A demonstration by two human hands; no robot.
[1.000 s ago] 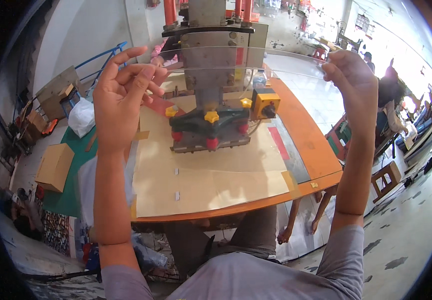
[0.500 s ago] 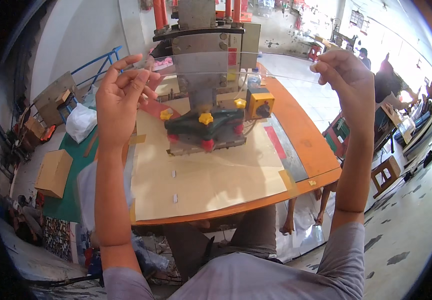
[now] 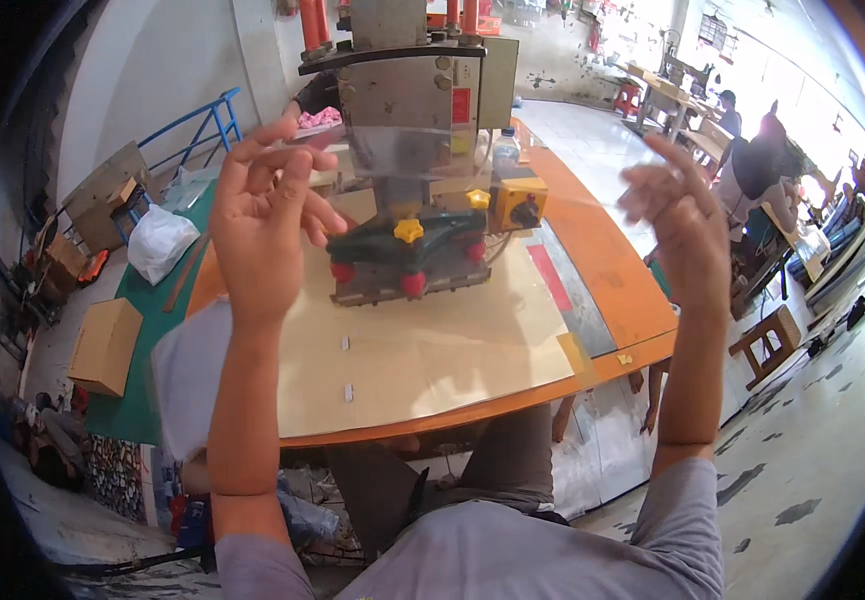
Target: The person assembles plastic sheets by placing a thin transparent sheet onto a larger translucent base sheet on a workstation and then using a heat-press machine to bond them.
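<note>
A clear plastic sheet (image 3: 413, 150) hangs before the press, so faint that its edges are hard to follow. My left hand (image 3: 268, 215) is raised at the sheet's left side, thumb and fingers pinched on it. On the other side my right hand (image 3: 688, 210) is up too, its fingers smeared by motion; whether it grips the sheet cannot be made out. Behind and below them stands a press with a dark green head (image 3: 413, 245), yellow star knobs and red-tipped feet. Under it lies a cream sheet (image 3: 433, 360) with two small white pieces (image 3: 348, 392).
The orange table (image 3: 608, 250) carries a yellow control box (image 3: 521, 203) beside the press and a water bottle (image 3: 506, 148). At left, a cardboard box (image 3: 106, 347) and a white plastic bag (image 3: 161, 245) rest on a green surface. Other people sit at the far right, near a wooden stool (image 3: 768, 345).
Both hands have come down slightly, and the left has shifted to the right. The right hand's fingers have moved and blurred. The clear sheet has dropped a little and shows more faintly.
</note>
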